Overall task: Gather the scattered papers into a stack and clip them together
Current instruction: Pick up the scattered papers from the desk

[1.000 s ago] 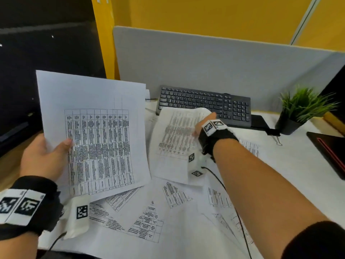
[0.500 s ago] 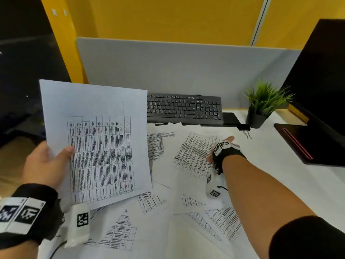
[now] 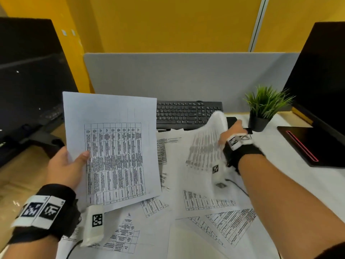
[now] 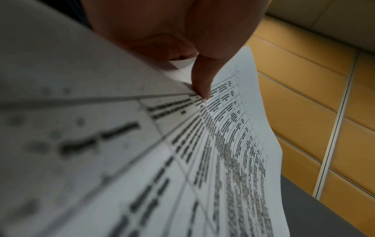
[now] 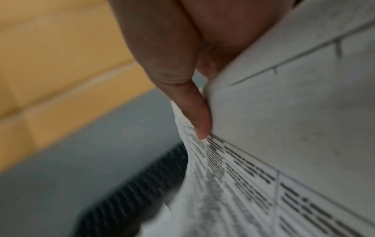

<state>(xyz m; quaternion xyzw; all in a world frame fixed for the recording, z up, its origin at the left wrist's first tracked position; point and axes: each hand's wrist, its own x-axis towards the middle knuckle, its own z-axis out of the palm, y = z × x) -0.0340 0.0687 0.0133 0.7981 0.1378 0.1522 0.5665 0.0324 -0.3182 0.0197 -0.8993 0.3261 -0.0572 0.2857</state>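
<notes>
My left hand (image 3: 67,165) holds up a printed table sheet (image 3: 115,152) above the desk's left side, thumb on its front; the left wrist view shows the thumb (image 4: 202,80) pressing the same sheet (image 4: 233,144). My right hand (image 3: 231,131) pinches another printed sheet (image 3: 205,146) by its right edge and lifts it, curled and blurred, in front of the keyboard. In the right wrist view the thumb (image 5: 194,115) presses on that sheet (image 5: 263,160). Several more printed papers (image 3: 214,204) lie scattered flat on the white desk (image 3: 280,156). A black binder clip (image 3: 249,131) shows beside the plant pot.
A black keyboard (image 3: 186,113) lies at the back against a grey divider (image 3: 186,77). A small potted plant (image 3: 263,113) stands at the back right, beside a black monitor (image 3: 321,86) on its base (image 3: 313,146). Another dark monitor (image 3: 28,81) stands to the left.
My right hand has lifted its sheet off the desk, and the sheet now curls upward. The head view has swung right and upward. My left hand keeps its sheet raised.
</notes>
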